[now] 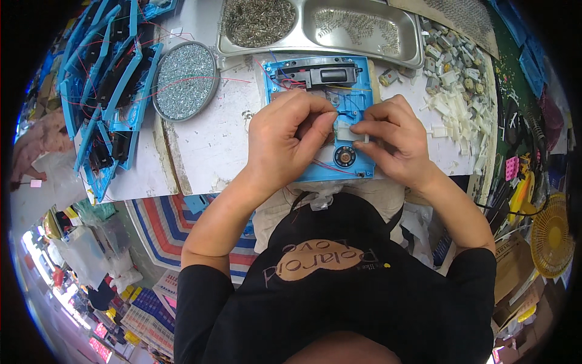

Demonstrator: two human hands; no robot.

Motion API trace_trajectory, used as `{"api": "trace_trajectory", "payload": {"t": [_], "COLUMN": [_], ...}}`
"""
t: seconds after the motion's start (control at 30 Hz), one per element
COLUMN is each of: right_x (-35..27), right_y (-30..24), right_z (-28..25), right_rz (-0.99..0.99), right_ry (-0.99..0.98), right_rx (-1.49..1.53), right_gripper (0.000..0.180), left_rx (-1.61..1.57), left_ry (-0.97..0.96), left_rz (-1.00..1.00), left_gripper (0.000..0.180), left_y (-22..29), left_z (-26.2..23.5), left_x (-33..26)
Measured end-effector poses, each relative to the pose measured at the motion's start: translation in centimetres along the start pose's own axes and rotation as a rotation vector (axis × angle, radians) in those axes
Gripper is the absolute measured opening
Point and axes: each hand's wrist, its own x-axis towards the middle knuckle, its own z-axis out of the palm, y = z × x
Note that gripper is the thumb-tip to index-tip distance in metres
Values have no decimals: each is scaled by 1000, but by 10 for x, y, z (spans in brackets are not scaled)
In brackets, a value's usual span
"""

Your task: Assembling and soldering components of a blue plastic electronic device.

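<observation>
A blue plastic housing (364,168) lies on the table before me, its inner side up. A black plastic assembly (332,74) sits along its far end, with thin wires around it. Near the close end is a small round speaker (345,156). My right hand (397,141) grips a white plastic part (345,133) against the housing, just beyond the speaker. The thumb and forefinger of my left hand (290,134) are pinched together right beside that part. What lies between these fingertips is too small to tell. Both hands cover some of the housing.
A metal tray (315,50) with small springs stands at the back. To the left are a round dish (186,82) of screws and stacked blue housings (112,79) with loose red wires. Small motors (454,64) and white plastic pieces (458,118) are heaped at right.
</observation>
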Motion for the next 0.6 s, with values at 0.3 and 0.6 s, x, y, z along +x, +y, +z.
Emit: {"api": "trace_trajectory", "payload": {"t": [0.3,0.6], "right_x": [6,-14], "right_y": [-23,36], "right_z": [-11,-118], "right_rz": [92,179], "right_ry": [-47,126], "right_rx": [-222,-726], "right_gripper": [29,21], "left_rx": [-4,27], "left_ry": [-24,-32], "left_rz": [35,93], "left_gripper": [6,8], "left_y": [-1,0], "left_z": [-2,-1], "left_x": [2,2]}}
